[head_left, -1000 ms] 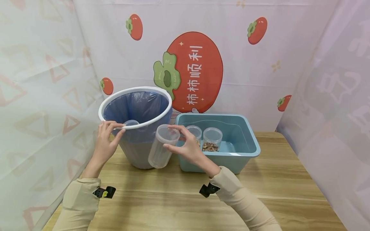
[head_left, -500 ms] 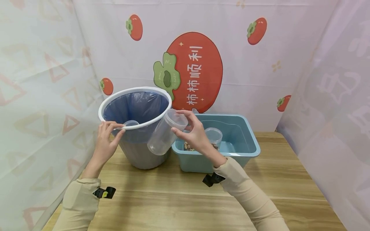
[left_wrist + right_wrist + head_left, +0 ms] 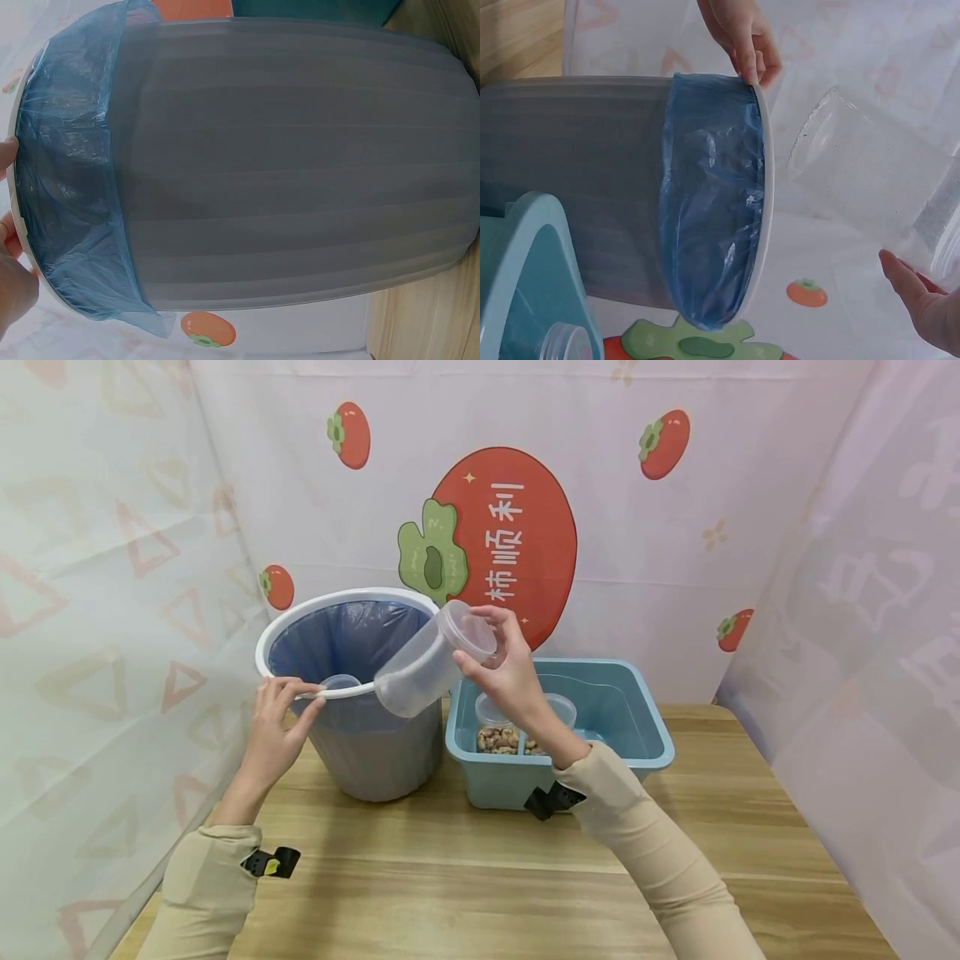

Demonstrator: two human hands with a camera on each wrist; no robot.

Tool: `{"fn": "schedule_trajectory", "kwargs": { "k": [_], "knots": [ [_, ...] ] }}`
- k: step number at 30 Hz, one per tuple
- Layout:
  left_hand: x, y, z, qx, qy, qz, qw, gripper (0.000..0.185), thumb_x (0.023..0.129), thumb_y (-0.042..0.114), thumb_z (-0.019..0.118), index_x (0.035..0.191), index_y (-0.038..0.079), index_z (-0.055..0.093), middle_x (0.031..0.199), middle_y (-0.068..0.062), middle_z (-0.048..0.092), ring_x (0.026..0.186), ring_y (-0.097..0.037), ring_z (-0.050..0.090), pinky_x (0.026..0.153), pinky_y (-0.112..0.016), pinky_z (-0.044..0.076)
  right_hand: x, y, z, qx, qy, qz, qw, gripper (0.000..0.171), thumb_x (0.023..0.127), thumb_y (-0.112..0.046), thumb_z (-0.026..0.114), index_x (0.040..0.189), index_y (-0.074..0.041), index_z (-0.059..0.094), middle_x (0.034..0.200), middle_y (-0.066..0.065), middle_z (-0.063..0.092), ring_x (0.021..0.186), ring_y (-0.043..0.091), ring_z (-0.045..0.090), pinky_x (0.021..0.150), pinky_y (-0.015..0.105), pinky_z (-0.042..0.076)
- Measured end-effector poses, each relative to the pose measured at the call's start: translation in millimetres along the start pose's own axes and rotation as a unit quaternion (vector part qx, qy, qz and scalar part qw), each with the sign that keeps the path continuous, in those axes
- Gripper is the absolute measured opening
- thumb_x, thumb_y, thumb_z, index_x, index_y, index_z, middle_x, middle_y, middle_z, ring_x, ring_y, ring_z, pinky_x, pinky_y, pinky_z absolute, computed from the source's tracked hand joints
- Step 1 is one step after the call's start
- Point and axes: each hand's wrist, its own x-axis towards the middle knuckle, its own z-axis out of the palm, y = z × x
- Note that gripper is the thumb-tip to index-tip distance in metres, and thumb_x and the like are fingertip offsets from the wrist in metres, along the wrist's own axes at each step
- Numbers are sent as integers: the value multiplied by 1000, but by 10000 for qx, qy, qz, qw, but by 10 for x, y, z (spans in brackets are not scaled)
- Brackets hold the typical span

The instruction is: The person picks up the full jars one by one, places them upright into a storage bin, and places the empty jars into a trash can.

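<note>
From the head view: the right hand has its fingers and thumb wrapped round the lidded end of a clear plastic jar, which tilts base-down, its base just above the near rim of the grey waste bin. The jar looks empty, so it should be light. Its wall is thin and smooth, likely slippery and a bit springy, so the stiffer lid end, where the fingers sit, seems the safest place to hold. The left hand pinches the bin's white rim, with a small clear lid just past its fingertips. Below the right wrist, a teal tub holds two more jars with nuts in them. Everything rests on a wooden table, with a persimmon backdrop behind.

Left wrist view: the bin's ribbed grey wall fills the frame, with the blue liner folded over its top. Only the fingertips show at the rim, curled onto it.

Right wrist view: the jar hangs mouth-end toward the fingers, which grip it at the lower right. Its frosted body sits just beside the bin's rim, not touching. Across the rim the left hand grips the edge from above. A corner of the teal tub and one jar's lid peek in below.
</note>
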Motion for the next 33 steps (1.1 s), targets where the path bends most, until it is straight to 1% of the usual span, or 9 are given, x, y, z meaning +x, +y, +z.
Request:
{"fn": "schedule_trajectory", "kwargs": {
  "k": [4,7,11,12,14,20,26,29,33],
  "knots": [
    [-3,0,1,-12,4,35,10000,14,82,10,61,91,-1,60,91,-17,47,94,-36,37,100,-50,13,90,-19,12,19,110,79,9999,52,77,-12,60,121,0,34,116,13,40,96,21,49,73,35,49],
    [-5,-11,5,20,32,69,10000,17,84,15,60,91,0,60,91,-15,48,94,-33,37,100,-46,14,153,-27,28,-52,145,152,9998,51,78,-10,59,121,-2,34,117,12,39,97,22,49,74,34,49],
    [-2,-8,4,25,28,29,10000,12,80,5,62,91,-1,60,91,-16,48,94,-33,38,100,-47,15,236,-17,59,-105,116,227,9996,50,79,-9,58,122,-3,34,118,12,40,97,22,48,73,34,50],
    [0,-2,3,-15,12,16,10000,13,79,2,62,91,-1,60,91,-18,48,94,-35,37,99,-49,14,256,-12,67,-111,108,238,9996,50,80,-8,58,122,-3,33,119,12,40,98,22,47,73,35,50],
    [0,0,2,-18,12,-5,10000,14,78,0,62,91,-1,60,91,-19,48,94,-35,37,99,-50,15,295,-2,85,-150,134,291,9994,50,80,-8,59,123,-4,33,121,12,40,101,21,46,75,34,49],
    [-4,-11,6,-18,52,72,10000,18,84,16,60,91,-1,60,91,-15,48,95,-32,37,101,-47,13,391,71,148,-336,211,646,9971,53,81,-13,61,125,-7,32,127,9,37,110,21,44,82,31,46],
    [0,10,4,-16,35,0,10000,13,79,2,63,91,-2,60,91,-18,47,94,-35,37,99,-50,15,426,189,203,-608,108,1005,9930,57,79,-18,65,126,-10,33,124,10,38,102,23,51,76,30,49],
    [0,15,2,43,24,-9,10000,13,80,3,62,91,-2,60,90,-17,47,93,-35,37,95,-49,19,438,257,225,-763,28,1110,9909,58,79,-19,66,126,-10,33,122,10,39,99,23,53,74,29,49],
    [3,31,-6,43,6,-19,10000,13,79,3,62,91,-1,60,91,-18,47,94,-35,37,96,-49,18,462,331,265,-913,-96,1177,9888,57,79,-19,66,125,-8,34,120,11,42,94,23,54,72,28,49]
  ]
}}
